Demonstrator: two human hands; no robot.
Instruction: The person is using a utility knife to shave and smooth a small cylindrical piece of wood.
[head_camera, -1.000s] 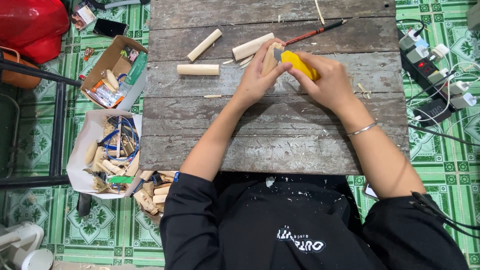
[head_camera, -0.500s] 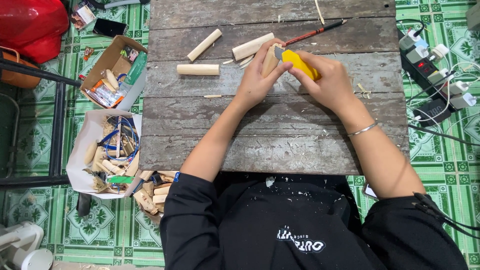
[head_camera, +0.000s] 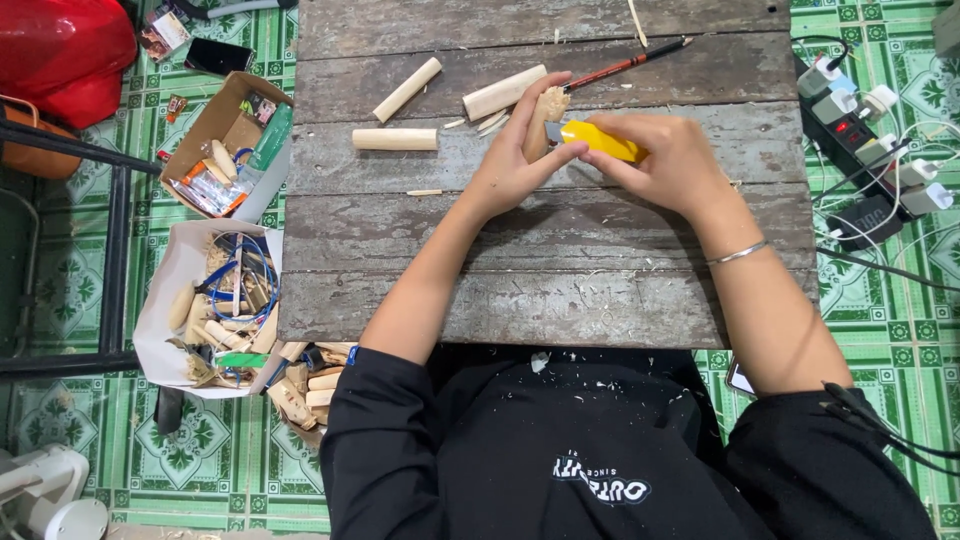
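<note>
Almost nothing has shifted since the earlier frame: your hands stay locked together near the counter's far edge, so the carving stroke looks barely advanced. Your left hand (head_camera: 510, 170) is clenched around the small wooden piece (head_camera: 545, 115), its long axis running roughly toward the far edge, carved tip pointing away from you. Your right hand (head_camera: 670, 160) grips the yellow utility knife (head_camera: 598, 140), blade pointing left into the wood.

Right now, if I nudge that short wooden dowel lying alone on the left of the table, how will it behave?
The short wooden dowel looks round and smooth, so it would probably roll across the plank table, perhaps catching in a gap between boards. It seems stiff and light, being plain pale wood. It lies flat, so tipping seems unlikely.
</note>
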